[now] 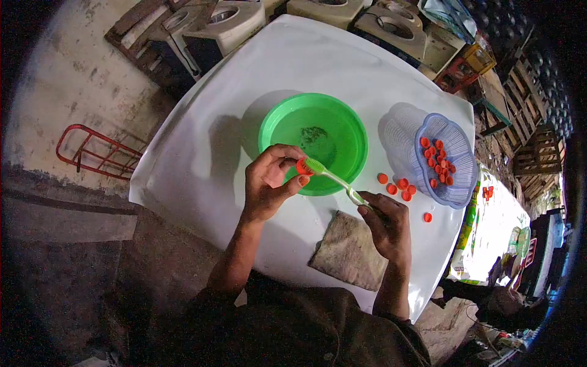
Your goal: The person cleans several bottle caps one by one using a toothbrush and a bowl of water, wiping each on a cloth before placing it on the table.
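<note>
Between the thumb and fingers of my left hand [269,181] is a small red bottle cap [302,167], held over the near left rim of a green basin [362,131]. My right hand [386,223] grips the handle of a green and white toothbrush [335,178]. Its bristle head meets the cap; the exact contact is hard to make out. Water and a dark patch of specks show inside the basin. Several loose red caps [392,189] lie on the white table to the right of the basin. Below my right hand rests a grey-brown cloth [348,252].
A blue-violet plastic basket [463,194] with several red caps stands on the right of the white-covered table [202,153]. Old beige machine housings [229,24] line the far edge. A red metal rack [101,153] stands on the left, and wooden pallets [523,92] are at the right.
</note>
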A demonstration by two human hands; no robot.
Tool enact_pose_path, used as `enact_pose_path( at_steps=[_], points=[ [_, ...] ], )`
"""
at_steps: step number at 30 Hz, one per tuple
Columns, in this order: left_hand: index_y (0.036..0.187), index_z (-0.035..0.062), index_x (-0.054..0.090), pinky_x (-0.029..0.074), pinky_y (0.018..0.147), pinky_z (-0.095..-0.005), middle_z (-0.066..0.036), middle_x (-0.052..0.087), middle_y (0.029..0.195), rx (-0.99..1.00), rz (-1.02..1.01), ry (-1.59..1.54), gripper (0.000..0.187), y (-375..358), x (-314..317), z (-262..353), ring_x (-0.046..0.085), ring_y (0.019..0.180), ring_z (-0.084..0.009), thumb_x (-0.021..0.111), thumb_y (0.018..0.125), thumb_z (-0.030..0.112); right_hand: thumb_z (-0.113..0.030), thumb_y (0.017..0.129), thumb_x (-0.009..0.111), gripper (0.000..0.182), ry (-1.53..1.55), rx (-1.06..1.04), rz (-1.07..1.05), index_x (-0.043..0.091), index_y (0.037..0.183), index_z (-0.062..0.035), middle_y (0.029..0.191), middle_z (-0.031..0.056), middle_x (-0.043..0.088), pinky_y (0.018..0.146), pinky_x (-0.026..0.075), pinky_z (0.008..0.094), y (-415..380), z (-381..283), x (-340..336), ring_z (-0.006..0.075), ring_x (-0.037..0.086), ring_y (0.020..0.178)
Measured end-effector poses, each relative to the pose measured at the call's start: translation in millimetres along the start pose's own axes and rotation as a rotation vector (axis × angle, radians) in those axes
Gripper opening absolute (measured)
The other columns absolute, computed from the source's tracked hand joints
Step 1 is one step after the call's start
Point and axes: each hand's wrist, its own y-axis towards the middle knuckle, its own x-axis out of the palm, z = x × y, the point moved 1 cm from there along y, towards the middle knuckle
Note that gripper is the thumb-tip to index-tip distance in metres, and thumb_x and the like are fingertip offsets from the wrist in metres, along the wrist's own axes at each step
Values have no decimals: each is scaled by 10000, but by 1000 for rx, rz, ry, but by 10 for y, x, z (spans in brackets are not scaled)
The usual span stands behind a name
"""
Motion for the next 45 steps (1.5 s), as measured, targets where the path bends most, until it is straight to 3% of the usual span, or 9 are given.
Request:
enact_pose_path(
  at_steps=[2, 5, 16, 19, 28, 31, 35, 39, 45],
  points=[
    [1138, -51, 567, 489, 967, -374, -125, 592, 1119, -58, 39, 3, 400, -22, 35, -4, 596, 1070, -209, 755, 792, 14, -52, 859, 663, 256, -31, 28, 59, 676, 1110, 0, 843, 199, 659, 676, 500, 364, 2, -69, 19, 338, 646, 739],
    [1155, -63, 564, 496, 975, -395, -132, 595, 1129, -80, 46, 15, 368, -10, 34, -5, 608, 1084, -231, 720, 839, 42, -24, 863, 669, 252, 4, -37, 60, 654, 1097, 70, 793, 148, 644, 595, 453, 278, -24, -98, 79, 157, 575, 652],
    [1191, -41, 591, 560, 840, -361, -116, 594, 1141, -222, 3, 87, 337, 41, -26, -50, 616, 1040, -213, 664, 893, 99, -14, 901, 609, 154, -30, -52, -55, 609, 1041, 50, 699, 96, 640, 506, 458, 275, -17, 116, 134, 115, 571, 550],
    [1172, -38, 610, 553, 846, -349, -119, 599, 1156, -180, 25, 143, 309, 88, -30, 4, 621, 1033, -207, 657, 901, 104, -47, 872, 639, 166, -43, 94, -81, 600, 1028, -7, 858, 185, 685, 674, 518, 415, -17, 255, 120, 373, 666, 770],
    [997, 26, 697, 539, 829, -326, -113, 709, 1010, 112, 122, 767, 231, 37, 142, -110, 690, 937, -225, 654, 795, -75, -52, 913, 612, 209, 166, 72, 0, 586, 1108, 20, 885, 232, 654, 674, 494, 369, 33, 128, 260, 330, 632, 715],
    [979, 30, 699, 546, 810, -325, -100, 713, 991, 197, 94, 792, 214, 56, 146, -70, 698, 911, -232, 671, 792, -70, -16, 944, 560, 187, 107, 39, -49, 561, 1115, 58, 763, 55, 583, 626, 440, 263, 32, 267, 325, 93, 530, 699],
    [1003, -13, 675, 526, 859, -312, -133, 687, 1047, 190, 76, 814, 215, 2, 77, -123, 668, 956, -222, 654, 810, -105, -40, 934, 586, 164, 46, 55, 33, 597, 1065, 56, 730, 50, 546, 564, 377, 258, 13, 302, 291, 86, 450, 627],
    [996, -9, 672, 527, 865, -317, -132, 688, 1039, 192, 95, 774, 224, 36, 105, -142, 665, 968, -220, 653, 802, -120, -48, 888, 629, 162, 53, 72, 17, 627, 1031, 28, 859, 219, 655, 694, 503, 404, -20, 32, 279, 384, 646, 777],
    [975, -3, 662, 523, 881, -316, -131, 684, 1044, 185, 114, 766, 228, 66, 71, -121, 660, 986, -215, 655, 788, -133, -35, 875, 640, 212, 15, 122, 59, 635, 1074, 37, 878, 219, 654, 683, 504, 369, -1, 262, 295, 361, 631, 733]
  ],
)
